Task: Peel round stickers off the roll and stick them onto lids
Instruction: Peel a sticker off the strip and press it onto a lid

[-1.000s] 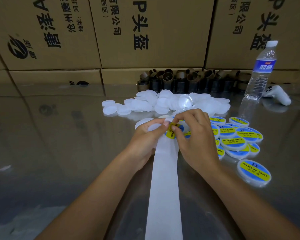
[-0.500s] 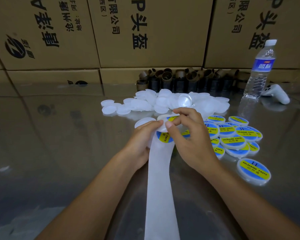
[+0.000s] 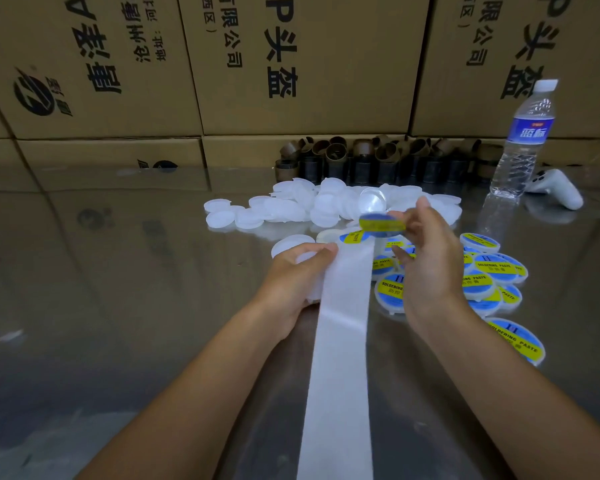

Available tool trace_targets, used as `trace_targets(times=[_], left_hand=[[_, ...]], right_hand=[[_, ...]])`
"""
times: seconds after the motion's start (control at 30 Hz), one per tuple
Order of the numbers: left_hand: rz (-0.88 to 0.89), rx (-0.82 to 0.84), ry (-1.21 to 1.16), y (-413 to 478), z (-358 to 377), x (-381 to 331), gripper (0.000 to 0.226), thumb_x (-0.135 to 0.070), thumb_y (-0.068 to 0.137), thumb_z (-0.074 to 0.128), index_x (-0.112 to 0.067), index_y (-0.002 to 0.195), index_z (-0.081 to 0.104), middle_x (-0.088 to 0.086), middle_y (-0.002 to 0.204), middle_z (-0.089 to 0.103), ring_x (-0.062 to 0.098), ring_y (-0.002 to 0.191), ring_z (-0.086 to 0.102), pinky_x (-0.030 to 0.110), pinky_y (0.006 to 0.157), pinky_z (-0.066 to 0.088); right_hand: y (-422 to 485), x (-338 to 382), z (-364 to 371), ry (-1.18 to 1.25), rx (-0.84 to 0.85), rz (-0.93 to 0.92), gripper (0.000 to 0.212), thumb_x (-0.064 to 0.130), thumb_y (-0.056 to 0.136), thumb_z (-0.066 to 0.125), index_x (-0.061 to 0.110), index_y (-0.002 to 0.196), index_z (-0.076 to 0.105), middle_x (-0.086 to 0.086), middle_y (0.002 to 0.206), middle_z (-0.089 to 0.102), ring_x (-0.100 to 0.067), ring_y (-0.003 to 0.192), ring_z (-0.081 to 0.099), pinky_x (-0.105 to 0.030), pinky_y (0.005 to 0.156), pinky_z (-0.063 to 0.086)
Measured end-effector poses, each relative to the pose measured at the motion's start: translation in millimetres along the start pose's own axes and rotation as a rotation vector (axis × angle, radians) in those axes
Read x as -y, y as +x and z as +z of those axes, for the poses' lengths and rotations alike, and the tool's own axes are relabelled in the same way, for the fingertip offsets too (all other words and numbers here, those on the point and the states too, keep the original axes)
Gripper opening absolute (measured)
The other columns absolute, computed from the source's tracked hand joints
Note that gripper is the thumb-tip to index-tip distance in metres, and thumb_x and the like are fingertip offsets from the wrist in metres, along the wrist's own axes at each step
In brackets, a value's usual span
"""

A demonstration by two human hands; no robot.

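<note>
A long white backing strip (image 3: 340,341) runs from the bottom edge up to the middle of the table. My left hand (image 3: 291,282) grips its upper left edge together with a stack of white lids under the palm. At the strip's top a yellow and blue sticker (image 3: 354,237) still sits on the backing. My right hand (image 3: 426,261) pinches a peeled round sticker (image 3: 381,223), blurred, lifted above the strip. A heap of plain white lids (image 3: 309,206) lies behind. Labelled lids (image 3: 492,268) lie to the right.
Cardboard boxes (image 3: 291,64) wall off the back. A row of brown cardboard cores (image 3: 378,157) stands before them. A water bottle (image 3: 523,140) and a white controller (image 3: 558,188) are at the right rear. One labelled lid (image 3: 516,337) lies near my right forearm.
My right hand has peeled a sticker off the strip and lifted it up and to the right. My left hand has kept hold of the strip.
</note>
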State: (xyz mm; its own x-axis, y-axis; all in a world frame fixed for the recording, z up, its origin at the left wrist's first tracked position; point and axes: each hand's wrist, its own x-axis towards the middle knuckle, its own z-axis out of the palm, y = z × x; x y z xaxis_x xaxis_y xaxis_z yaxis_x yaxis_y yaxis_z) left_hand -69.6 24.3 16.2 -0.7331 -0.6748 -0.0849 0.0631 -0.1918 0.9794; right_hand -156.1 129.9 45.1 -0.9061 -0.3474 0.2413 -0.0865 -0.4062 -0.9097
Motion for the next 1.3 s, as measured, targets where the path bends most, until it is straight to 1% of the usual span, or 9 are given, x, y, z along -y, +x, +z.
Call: trace_targets(times=[0.07, 0.2, 0.37, 0.67, 0.8, 0.97, 1.1, 1.2, 1.3], left_hand=[[0.045, -0.092, 0.062, 1, 1, -2, 0.021, -0.031, 0.091, 0.063, -0.011, 0.096, 0.068, 0.009, 0.098, 0.071, 0.019, 0.079, 0.064, 0.036, 0.079, 0.056], [0.07, -0.168, -0.185, 0, 0, -15, 0.026, -0.031, 0.097, 0.051, -0.008, 0.089, 0.059, 0.012, 0.076, 0.067, 0.022, 0.057, 0.062, 0.021, 0.043, 0.048], [0.051, -0.012, -0.489, -5, -2, -22, 0.029, -0.02, 0.095, 0.038, -0.006, 0.081, 0.058, 0.014, 0.071, 0.07, 0.026, 0.055, 0.066, 0.03, 0.05, 0.056], [0.143, 0.002, -0.544, -5, -8, -28, 0.025, -0.017, 0.094, 0.037, -0.007, 0.084, 0.057, 0.013, 0.07, 0.071, 0.027, 0.057, 0.067, 0.028, 0.051, 0.054], [0.063, 0.135, -0.499, -8, -1, -25, 0.026, -0.018, 0.096, 0.038, -0.006, 0.086, 0.058, 0.015, 0.076, 0.071, 0.028, 0.061, 0.068, 0.033, 0.059, 0.057], [-0.005, 0.263, -0.347, -10, 4, -21, 0.04, -0.027, 0.102, 0.029, -0.003, 0.121, 0.054, 0.017, 0.104, 0.067, 0.027, 0.079, 0.067, 0.035, 0.072, 0.056], [-0.011, 0.315, -0.304, -10, 3, -18, 0.038, -0.029, 0.102, 0.029, -0.009, 0.111, 0.06, 0.009, 0.1, 0.069, 0.022, 0.086, 0.067, 0.033, 0.079, 0.052], [-0.01, 0.343, -0.288, -9, 2, -17, 0.037, -0.029, 0.103, 0.03, -0.009, 0.112, 0.059, 0.006, 0.101, 0.07, 0.019, 0.09, 0.068, 0.034, 0.087, 0.049], [-0.02, 0.372, -0.277, -8, 1, -15, 0.037, -0.031, 0.102, 0.029, -0.011, 0.107, 0.06, 0.004, 0.098, 0.071, 0.016, 0.091, 0.068, 0.029, 0.081, 0.052]], right_hand=[[-2, 1, -1, -0.034, 0.004, -0.112, 0.019, 0.016, 0.091, 0.057, 0.03, 0.078, 0.06, 0.014, 0.085, 0.065, -0.003, 0.088, 0.058, -0.024, 0.082, 0.042], [-10, 1, 0, -0.191, 0.091, -0.295, 0.04, -0.001, 0.084, 0.061, 0.036, 0.096, 0.055, -0.001, 0.107, 0.064, -0.013, 0.104, 0.06, -0.038, 0.094, 0.047], [-13, 3, 3, -0.219, 0.15, -0.361, 0.041, -0.007, 0.086, 0.056, 0.032, 0.099, 0.053, 0.0, 0.1, 0.067, -0.014, 0.096, 0.064, -0.045, 0.091, 0.049], [-11, 5, 4, -0.192, 0.181, -0.394, 0.043, -0.007, 0.089, 0.049, 0.035, 0.096, 0.053, -0.004, 0.089, 0.066, -0.015, 0.086, 0.064, -0.026, 0.076, 0.05], [-11, 5, 4, -0.161, 0.235, -0.406, 0.043, -0.009, 0.09, 0.046, 0.033, 0.095, 0.056, -0.002, 0.083, 0.061, -0.011, 0.078, 0.057, -0.018, 0.069, 0.045], [-12, 2, 5, -0.171, 0.376, -0.404, 0.044, -0.012, 0.092, 0.04, 0.027, 0.091, 0.06, 0.019, 0.075, 0.055, 0.002, 0.068, 0.05, -0.008, 0.061, 0.039], [-14, 1, 6, -0.246, 0.488, -0.384, 0.045, -0.011, 0.091, 0.039, 0.027, 0.087, 0.063, -0.004, 0.093, 0.06, 0.002, 0.079, 0.054, -0.01, 0.07, 0.041], [-15, -3, 6, -0.282, 0.559, -0.347, 0.046, -0.01, 0.09, 0.04, 0.028, 0.084, 0.064, -0.005, 0.094, 0.059, 0.0, 0.084, 0.056, -0.013, 0.073, 0.042], [-16, -5, 4, -0.355, 0.594, -0.361, 0.042, -0.001, 0.089, 0.041, 0.034, 0.082, 0.064, 0.001, 0.087, 0.053, -0.003, 0.086, 0.053, -0.012, 0.075, 0.038]])
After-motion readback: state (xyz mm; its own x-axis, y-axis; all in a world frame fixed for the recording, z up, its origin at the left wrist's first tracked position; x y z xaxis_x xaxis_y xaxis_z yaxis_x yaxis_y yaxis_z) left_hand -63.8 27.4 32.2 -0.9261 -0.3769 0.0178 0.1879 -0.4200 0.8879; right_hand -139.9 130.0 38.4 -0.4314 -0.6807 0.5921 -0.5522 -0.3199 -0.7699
